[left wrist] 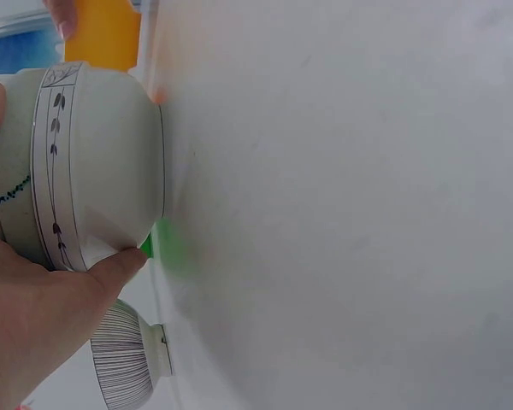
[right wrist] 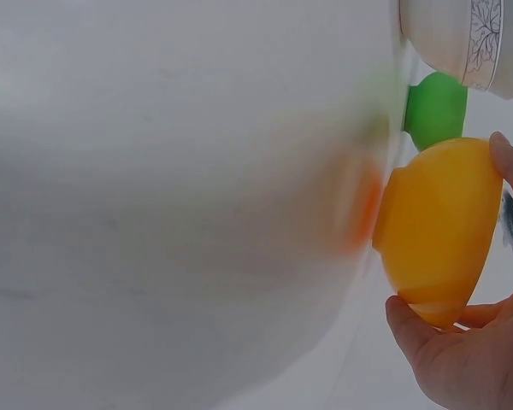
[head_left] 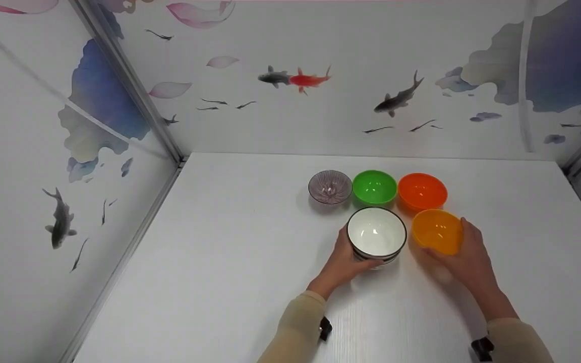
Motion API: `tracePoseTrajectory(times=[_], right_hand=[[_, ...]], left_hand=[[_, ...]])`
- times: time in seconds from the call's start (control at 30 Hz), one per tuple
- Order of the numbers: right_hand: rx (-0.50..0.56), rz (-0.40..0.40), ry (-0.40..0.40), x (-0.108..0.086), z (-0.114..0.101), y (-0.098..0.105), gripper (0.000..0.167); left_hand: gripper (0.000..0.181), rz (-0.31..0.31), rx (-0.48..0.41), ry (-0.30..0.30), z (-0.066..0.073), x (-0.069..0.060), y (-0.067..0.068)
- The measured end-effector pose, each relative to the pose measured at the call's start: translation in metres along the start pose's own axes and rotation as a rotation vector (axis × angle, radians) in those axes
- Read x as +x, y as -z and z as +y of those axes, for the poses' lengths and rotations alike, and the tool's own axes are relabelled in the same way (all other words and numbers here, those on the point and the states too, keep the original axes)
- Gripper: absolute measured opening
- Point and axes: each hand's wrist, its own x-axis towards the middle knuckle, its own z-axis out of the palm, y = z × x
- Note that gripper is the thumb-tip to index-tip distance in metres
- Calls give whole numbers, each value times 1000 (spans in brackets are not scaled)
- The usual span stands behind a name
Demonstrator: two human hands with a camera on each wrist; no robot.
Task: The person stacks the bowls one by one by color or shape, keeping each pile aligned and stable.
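My left hand grips a stack of white bowls with dark rims, thumb at the near side and fingers round the left. In the left wrist view, a band of leaf pattern runs round the white bowls, which sit nested. Just to their right, my right hand holds a yellow-orange bowl between thumb and fingers. The right wrist view shows this yellow bowl upright, its foot at or very near the tabletop; any small gap is hard to tell.
Behind the held bowls stand a purplish ribbed glass bowl, a green bowl and a red-orange bowl, side by side. The white table meets printed panels at the back and left.
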Motion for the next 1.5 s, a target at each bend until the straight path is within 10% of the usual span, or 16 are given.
tracePoseTrajectory(times=[1.5], right_hand=[[26,95,51,-7,-21,5,117]], left_hand=[[111,1,-21,1,-1,0,0]])
